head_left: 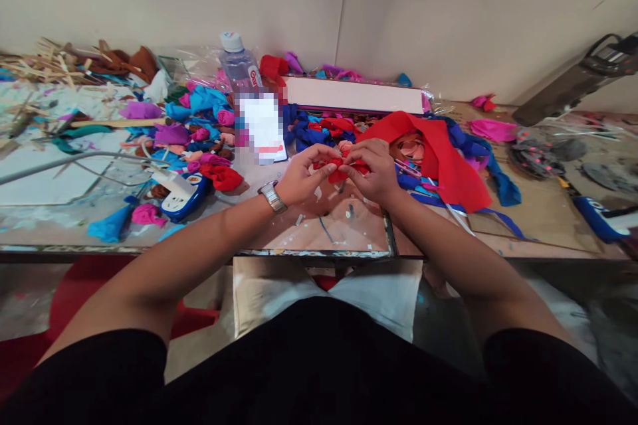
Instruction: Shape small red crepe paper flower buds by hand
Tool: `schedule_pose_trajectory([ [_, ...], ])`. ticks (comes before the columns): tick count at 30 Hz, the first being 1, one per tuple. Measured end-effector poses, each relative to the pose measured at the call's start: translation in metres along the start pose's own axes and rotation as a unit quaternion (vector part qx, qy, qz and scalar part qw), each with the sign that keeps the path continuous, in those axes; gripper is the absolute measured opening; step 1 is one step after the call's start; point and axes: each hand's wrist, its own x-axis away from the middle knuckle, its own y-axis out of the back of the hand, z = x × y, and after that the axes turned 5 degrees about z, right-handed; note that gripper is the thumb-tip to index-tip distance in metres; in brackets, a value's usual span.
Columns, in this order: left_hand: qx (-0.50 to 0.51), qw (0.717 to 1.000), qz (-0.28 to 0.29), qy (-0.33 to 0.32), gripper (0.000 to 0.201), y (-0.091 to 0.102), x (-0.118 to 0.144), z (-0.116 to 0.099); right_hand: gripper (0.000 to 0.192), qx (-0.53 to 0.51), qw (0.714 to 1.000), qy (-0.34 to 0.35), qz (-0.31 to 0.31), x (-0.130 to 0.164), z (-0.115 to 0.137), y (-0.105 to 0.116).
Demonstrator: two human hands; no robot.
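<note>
My left hand (pixel 303 178), with a metal watch on its wrist, pinches a small piece of red crepe paper (pixel 337 175) with thumb and fingertips. On the other side of the same piece, my right hand (pixel 377 172) is closed too, its fingertips almost meeting the left ones. The piece looks gathered and folded, and my fingers hide part of it. A long red crepe strip (pixel 451 166) lies just beyond and right of my right hand, over blue strips (pixel 503 176). Left of my left hand, a phone (pixel 262 126) with a lit screen leans near a clear bottle (pixel 238 65).
Crepe paper flowers (pixel 172 135) in several colours crowd the left of the table. A blue-and-white power strip (pixel 187 196) with a plugged-in cable sits among them. Thin wooden sticks (pixel 54 60) are heaped at back left. A dark tumbler (pixel 563 80) leans at back right.
</note>
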Motion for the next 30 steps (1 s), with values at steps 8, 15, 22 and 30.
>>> schedule_pose_trajectory([
  [8,-0.098,0.995,-0.015,-0.02,0.041,0.0049,-0.0002,-0.0024,0.048,-0.012,1.0,0.004,0.002,0.0015,-0.0012,-0.0023],
  [15,-0.113,0.993,-0.017,-0.029,0.04,0.0046,0.0,0.0038,0.048,0.004,1.0,0.002,0.011,0.0022,-0.0069,-0.0045],
  [22,-0.067,0.998,-0.013,-0.015,0.039,0.0033,0.0003,0.0059,0.037,-0.001,1.0,0.023,0.014,0.0041,-0.0062,-0.0045],
  [30,-0.055,0.998,-0.014,-0.013,0.037,0.0011,0.0006,0.0033,0.033,-0.003,1.0,0.001,0.021,0.0029,-0.0029,-0.0027],
])
